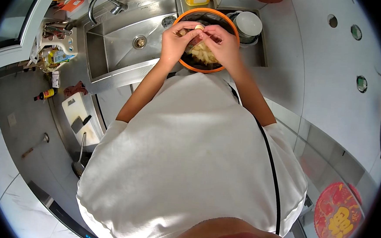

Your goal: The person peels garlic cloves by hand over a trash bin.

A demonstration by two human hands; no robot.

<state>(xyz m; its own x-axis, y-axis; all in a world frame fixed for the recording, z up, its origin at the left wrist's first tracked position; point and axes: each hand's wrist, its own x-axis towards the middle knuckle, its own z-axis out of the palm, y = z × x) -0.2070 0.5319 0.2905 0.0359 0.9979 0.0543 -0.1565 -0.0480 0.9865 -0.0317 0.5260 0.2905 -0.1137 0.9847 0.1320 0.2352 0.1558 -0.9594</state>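
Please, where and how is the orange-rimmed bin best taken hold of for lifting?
Probably by the orange rim, left hand from the left side, right hand from the right. The rim is round, so opposite edges should share the load; its near edge lies close to the shirt. Both hands now hold a small pale piece over the bin, so that should be put down first.
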